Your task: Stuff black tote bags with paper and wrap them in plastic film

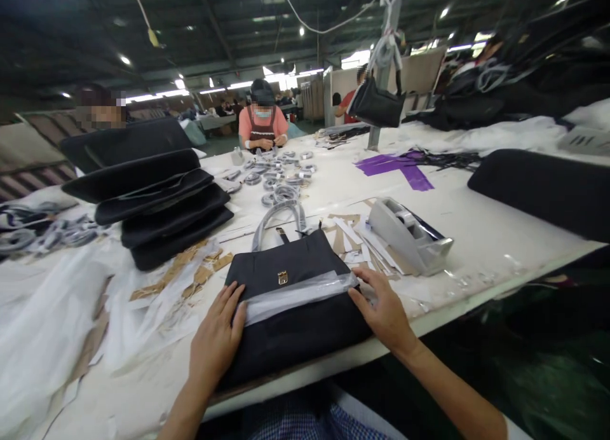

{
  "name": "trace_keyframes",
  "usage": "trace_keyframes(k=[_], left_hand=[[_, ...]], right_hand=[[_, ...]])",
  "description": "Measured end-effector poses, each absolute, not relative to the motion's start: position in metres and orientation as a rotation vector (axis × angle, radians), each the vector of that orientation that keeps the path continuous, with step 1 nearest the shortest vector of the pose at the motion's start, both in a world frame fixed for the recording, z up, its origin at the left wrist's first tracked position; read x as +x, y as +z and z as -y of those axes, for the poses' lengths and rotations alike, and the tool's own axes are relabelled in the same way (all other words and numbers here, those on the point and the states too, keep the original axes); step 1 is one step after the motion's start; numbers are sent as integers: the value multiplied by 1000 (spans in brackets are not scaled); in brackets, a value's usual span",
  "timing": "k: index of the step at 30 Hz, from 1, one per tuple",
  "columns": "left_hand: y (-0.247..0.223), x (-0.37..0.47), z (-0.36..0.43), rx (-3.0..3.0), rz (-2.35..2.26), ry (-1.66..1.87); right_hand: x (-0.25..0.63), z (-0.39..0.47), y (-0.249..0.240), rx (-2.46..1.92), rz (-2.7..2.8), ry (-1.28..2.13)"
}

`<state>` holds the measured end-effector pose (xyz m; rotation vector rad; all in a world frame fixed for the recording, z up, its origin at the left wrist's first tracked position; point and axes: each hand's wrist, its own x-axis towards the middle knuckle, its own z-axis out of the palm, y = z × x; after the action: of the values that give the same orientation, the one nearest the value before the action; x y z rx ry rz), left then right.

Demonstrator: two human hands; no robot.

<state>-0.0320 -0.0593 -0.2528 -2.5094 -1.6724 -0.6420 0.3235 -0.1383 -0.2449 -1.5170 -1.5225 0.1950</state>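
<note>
A black handbag (300, 329) with a gold clasp lies at the table's front edge, its plastic-wrapped handle (260, 227) pointing away from me. Across its front runs a clear plastic strip (300, 294). My left hand (216, 338) rests on the bag's left side, fingers stretched out, the thumb beside the strip's left end. At the bag's right edge, my right hand (384, 309) has thumb and forefinger closed about the strip's right end; its other fingers are partly hidden. Just beyond that hand stands a grey tape dispenser (405, 236).
Black bag pieces (162, 198) are stacked at left, near brown paper scraps (200, 278) and white plastic sheeting (52, 325). Wrapped coiled straps (271, 176), purple strips (400, 170) and a black panel (538, 185) lie farther back. A co-worker (262, 122) sits across the table.
</note>
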Motion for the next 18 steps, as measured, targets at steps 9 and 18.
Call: trace_keyframes(k=[9,18], left_hand=[[-245,-29,59,-2518,1767,-558],[-222,-17,74,-2522,1816,-654]], right_hand=[[330,153,-250,-1640,1860,8],[298,132,-204,-1332,2071,-196]])
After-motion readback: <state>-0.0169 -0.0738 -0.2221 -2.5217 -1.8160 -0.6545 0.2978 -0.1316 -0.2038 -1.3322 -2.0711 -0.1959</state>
